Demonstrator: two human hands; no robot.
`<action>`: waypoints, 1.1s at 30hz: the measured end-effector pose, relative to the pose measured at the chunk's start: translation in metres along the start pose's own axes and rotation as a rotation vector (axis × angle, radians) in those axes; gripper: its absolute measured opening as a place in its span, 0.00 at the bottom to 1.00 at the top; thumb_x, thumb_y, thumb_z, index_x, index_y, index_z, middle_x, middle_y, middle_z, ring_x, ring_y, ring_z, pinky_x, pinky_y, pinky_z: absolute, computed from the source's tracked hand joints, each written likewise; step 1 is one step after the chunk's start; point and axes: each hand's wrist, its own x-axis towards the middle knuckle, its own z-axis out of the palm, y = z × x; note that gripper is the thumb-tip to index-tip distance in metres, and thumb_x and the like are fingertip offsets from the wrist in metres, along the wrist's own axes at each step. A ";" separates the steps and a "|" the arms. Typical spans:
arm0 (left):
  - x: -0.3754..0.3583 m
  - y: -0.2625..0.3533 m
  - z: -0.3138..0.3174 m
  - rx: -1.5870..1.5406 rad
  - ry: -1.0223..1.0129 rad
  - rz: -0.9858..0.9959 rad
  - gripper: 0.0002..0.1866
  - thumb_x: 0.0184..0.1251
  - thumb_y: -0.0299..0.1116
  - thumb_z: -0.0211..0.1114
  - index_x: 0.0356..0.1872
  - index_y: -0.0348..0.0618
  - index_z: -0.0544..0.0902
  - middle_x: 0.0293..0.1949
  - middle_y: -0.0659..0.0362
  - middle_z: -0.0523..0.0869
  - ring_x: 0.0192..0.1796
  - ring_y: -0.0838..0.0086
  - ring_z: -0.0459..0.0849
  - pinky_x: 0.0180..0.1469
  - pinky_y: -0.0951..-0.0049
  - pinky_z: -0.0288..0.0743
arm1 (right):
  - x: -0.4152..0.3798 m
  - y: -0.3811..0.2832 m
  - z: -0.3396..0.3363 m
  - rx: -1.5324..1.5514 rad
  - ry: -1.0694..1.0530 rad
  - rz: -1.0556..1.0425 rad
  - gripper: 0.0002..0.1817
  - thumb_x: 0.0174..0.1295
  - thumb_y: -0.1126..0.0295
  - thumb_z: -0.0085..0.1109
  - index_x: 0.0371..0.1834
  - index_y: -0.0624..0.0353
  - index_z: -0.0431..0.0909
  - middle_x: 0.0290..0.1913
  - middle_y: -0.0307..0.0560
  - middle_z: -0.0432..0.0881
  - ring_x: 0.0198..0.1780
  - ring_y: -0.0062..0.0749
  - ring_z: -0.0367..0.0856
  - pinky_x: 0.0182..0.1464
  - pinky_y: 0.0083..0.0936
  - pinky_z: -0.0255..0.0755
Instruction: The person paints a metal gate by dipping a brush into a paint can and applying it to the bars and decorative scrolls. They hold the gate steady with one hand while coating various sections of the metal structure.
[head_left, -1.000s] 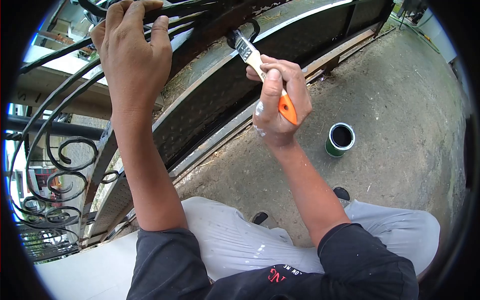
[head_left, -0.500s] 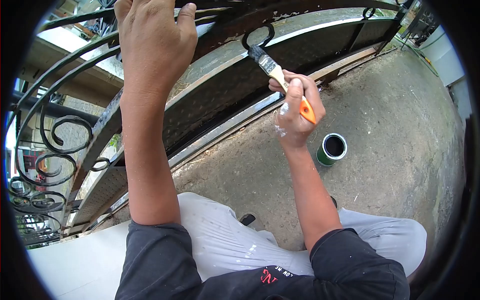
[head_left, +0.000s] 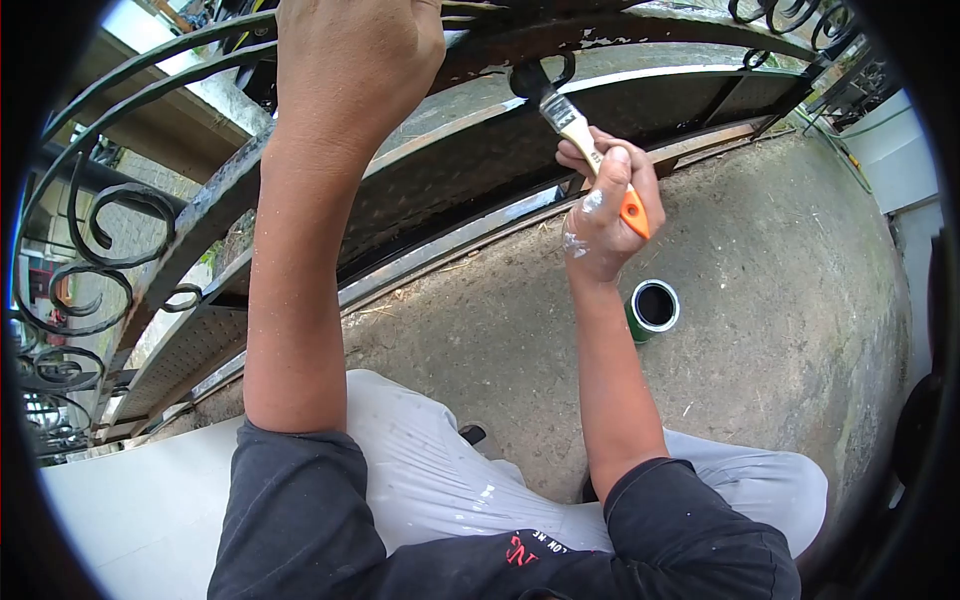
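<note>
My right hand (head_left: 615, 205) is closed around the handle of a paintbrush (head_left: 575, 125), which has a pale wooden handle with an orange end. Its dark, paint-covered bristles press against a small black metal ring (head_left: 571, 68) under the curved rail of a metal gate (head_left: 490, 72). White paint smears mark the back of this hand. At the top edge, my left hand (head_left: 365, 50) lies against the upper part of the gate. Its fingers are cut off by the frame, so their grip is hidden. An open can of black paint (head_left: 655, 305) stands on the ground below my right hand.
Black scrollwork (head_left: 125, 220) and curved bars fill the left side. A dark lower gate panel (head_left: 480, 165) runs behind the brush. Concrete ground (head_left: 770, 290) spreads to the right, with a hose (head_left: 850, 160) near a white wall. A white surface (head_left: 140, 510) lies lower left.
The bristles have moved from the left side of the ring to its upper part, covering more of it. The camera view has shifted slightly, and my left hand sits higher in the frame.
</note>
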 end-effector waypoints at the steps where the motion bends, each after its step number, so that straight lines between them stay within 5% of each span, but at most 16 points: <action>1: 0.000 0.000 0.001 0.002 0.008 0.004 0.07 0.60 0.21 0.64 0.39 0.35 0.81 0.42 0.51 0.77 0.52 0.55 0.73 0.57 0.58 0.68 | 0.000 0.001 -0.002 0.041 0.003 0.075 0.16 0.76 0.67 0.47 0.43 0.73 0.78 0.40 0.55 0.84 0.38 0.37 0.90 0.43 0.32 0.89; 10: -0.002 0.001 0.003 -0.055 0.066 0.007 0.07 0.60 0.22 0.64 0.40 0.35 0.82 0.45 0.51 0.78 0.54 0.55 0.73 0.60 0.58 0.68 | -0.004 0.003 -0.003 0.004 -0.024 0.069 0.15 0.76 0.70 0.46 0.42 0.73 0.78 0.42 0.58 0.84 0.39 0.35 0.90 0.43 0.30 0.89; 13: 0.000 -0.003 0.002 -0.054 0.083 0.032 0.07 0.60 0.22 0.64 0.39 0.35 0.83 0.46 0.51 0.78 0.55 0.54 0.73 0.61 0.58 0.68 | -0.008 -0.008 -0.002 0.022 0.002 -0.045 0.11 0.73 0.74 0.48 0.39 0.71 0.79 0.37 0.55 0.84 0.37 0.32 0.89 0.40 0.28 0.88; 17: -0.002 -0.009 0.006 -0.041 0.098 0.050 0.06 0.60 0.24 0.65 0.38 0.36 0.84 0.45 0.51 0.79 0.54 0.55 0.74 0.61 0.59 0.68 | 0.006 -0.007 0.017 -0.327 -0.137 -0.446 0.05 0.67 0.78 0.55 0.38 0.69 0.79 0.33 0.53 0.82 0.37 0.36 0.87 0.36 0.27 0.83; 26: -0.004 -0.018 0.013 -0.013 0.183 0.104 0.06 0.59 0.25 0.62 0.36 0.35 0.84 0.43 0.50 0.80 0.52 0.55 0.75 0.58 0.61 0.70 | 0.011 -0.028 0.043 -0.510 -0.266 -0.670 0.03 0.65 0.81 0.54 0.34 0.70 0.77 0.34 0.56 0.80 0.36 0.41 0.83 0.35 0.30 0.79; 33: -0.005 -0.019 0.019 -0.033 0.276 0.097 0.07 0.55 0.24 0.61 0.34 0.35 0.84 0.43 0.52 0.81 0.53 0.57 0.76 0.55 0.62 0.74 | 0.002 -0.039 0.047 -0.567 -0.334 -0.635 0.03 0.66 0.81 0.54 0.35 0.70 0.76 0.35 0.57 0.80 0.37 0.41 0.83 0.35 0.32 0.80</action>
